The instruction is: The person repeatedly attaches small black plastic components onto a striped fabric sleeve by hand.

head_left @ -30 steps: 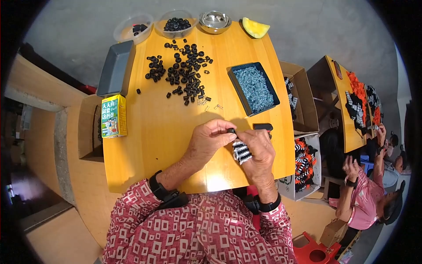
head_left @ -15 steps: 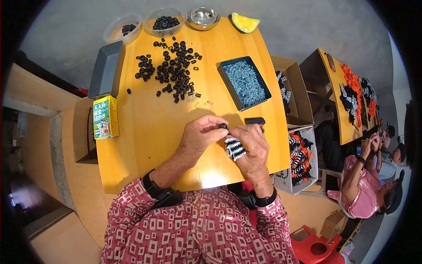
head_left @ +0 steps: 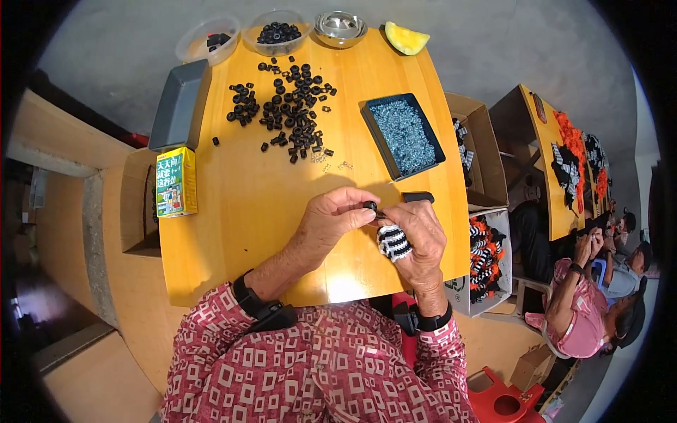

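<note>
Over the front part of the wooden table, my left hand [head_left: 331, 220] pinches a small round black piece [head_left: 370, 205] between thumb and fingertips. My right hand [head_left: 422, 236] is closed on a black-and-white striped knitted piece [head_left: 393, 242], which hangs below its fingers. The fingertips of both hands nearly meet at the black piece, and what lies between them is too small to make out. Just beyond my right hand lies a flat black object [head_left: 418, 197]. Farther off, many similar black pieces [head_left: 288, 106] are scattered in a loose heap, with small clear bits [head_left: 345, 166] at its near edge.
A dark tray [head_left: 376, 143] of bluish clear beads stands right of the heap. Plastic bowls [head_left: 243, 42], a metal bowl [head_left: 340, 29] and a melon slice [head_left: 407, 39] line the far edge. Left are a grey tray [head_left: 176, 116] and a drink carton [head_left: 176, 183]. Boxes stand right; people sit beyond.
The view has shifted, so the table items appear a little farther right. Both hands stay together, still holding the black piece and the striped knitted piece.
</note>
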The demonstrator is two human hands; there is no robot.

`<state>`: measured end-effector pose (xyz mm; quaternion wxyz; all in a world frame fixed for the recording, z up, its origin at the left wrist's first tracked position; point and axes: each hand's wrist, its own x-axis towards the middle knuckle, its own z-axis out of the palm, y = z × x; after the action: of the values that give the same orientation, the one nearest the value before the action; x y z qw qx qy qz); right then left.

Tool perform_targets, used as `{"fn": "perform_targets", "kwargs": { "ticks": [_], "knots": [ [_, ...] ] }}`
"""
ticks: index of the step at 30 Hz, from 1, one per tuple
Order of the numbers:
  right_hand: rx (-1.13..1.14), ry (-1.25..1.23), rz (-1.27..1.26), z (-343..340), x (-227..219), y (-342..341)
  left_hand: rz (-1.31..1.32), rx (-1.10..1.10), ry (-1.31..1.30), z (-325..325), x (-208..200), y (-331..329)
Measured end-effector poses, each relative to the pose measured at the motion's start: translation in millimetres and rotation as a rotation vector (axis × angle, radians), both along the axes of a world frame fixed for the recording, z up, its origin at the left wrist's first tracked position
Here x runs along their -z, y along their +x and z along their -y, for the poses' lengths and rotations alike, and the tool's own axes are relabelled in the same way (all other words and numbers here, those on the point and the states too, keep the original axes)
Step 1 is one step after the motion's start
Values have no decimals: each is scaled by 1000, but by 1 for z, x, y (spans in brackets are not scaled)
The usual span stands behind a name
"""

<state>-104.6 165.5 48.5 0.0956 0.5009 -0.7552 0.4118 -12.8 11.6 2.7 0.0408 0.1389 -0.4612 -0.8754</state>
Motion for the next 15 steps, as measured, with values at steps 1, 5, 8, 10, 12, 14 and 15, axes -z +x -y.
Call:
{"fn": "perform_targets", "kwargs": {
  "ticks": [1, 5, 8, 10, 12, 14, 15],
  "knots": [
    [10, -7, 10, 0, 1, -1, -13, 1, -9, -1, 0, 0],
    [10, -5, 6, 0, 1, 1, -19, -4, -33, 0, -2, 1],
    [1, 0, -4, 1, 2, 1, -2, -13, -3, 0, -4, 2],
    [0, 25, -34, 1, 1, 3, 19, -19, 10, 1, -2, 2],
    [1, 57, -67, 0, 3, 5, 40, -24, 23, 1, -1, 1],
    [1, 88, -101, 0, 3, 5, 65, -27, 43, 1, -1, 1],
    [0, 86, -93, 1, 2, 6, 66, -28, 43, 2, -2, 1]
  ]
}}
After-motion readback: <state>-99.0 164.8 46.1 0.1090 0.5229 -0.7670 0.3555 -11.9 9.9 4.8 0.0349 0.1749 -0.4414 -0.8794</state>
